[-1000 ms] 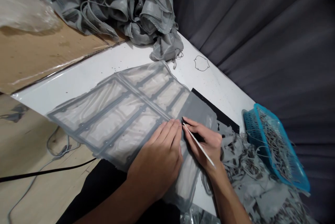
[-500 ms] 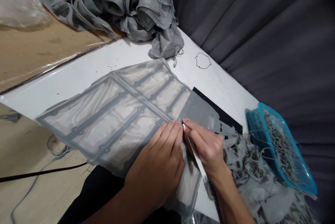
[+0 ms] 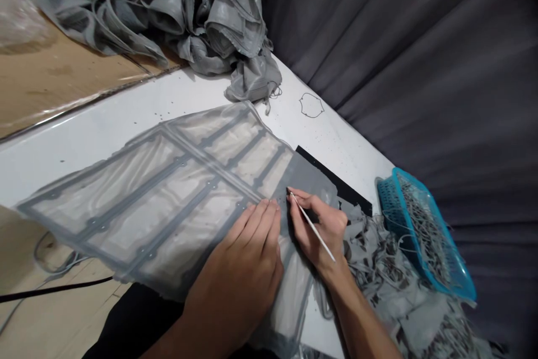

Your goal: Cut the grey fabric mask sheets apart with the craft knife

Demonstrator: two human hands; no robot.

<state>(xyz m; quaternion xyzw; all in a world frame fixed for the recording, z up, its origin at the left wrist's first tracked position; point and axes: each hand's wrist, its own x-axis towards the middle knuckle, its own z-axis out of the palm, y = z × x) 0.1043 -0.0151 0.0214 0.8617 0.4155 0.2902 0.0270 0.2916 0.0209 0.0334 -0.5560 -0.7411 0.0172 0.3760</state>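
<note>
A large, thin grey rubbery sheet [image 3: 159, 202] with translucent panels and darker bands lies over the white table, its left part hanging past the edge. My left hand [image 3: 247, 258] rests flat on it, fingers stretched out side by side. Just to the right, my right hand [image 3: 317, 224] pinches a slim white stick-like tool [image 3: 313, 228] with its upper end close to the sheet. What the tool's tip is cannot be made out. Under the sheet's right part a black board [image 3: 348, 185] shows along its edge.
Crumpled grey sheets [image 3: 202, 12] are heaped at the back, beside cardboard [image 3: 84, 79]. A blue basket [image 3: 435, 224] of thin grey strips stands right, near grey scraps [image 3: 378, 269]. A thin outline-shaped strip [image 3: 311, 105] lies on the white table [image 3: 336, 135] by a dark curtain [image 3: 399, 56].
The view has shifted, so the scene sits further left. My right hand has moved slightly apart from my left fingertips, and the white tool is turned to show its narrow side.
</note>
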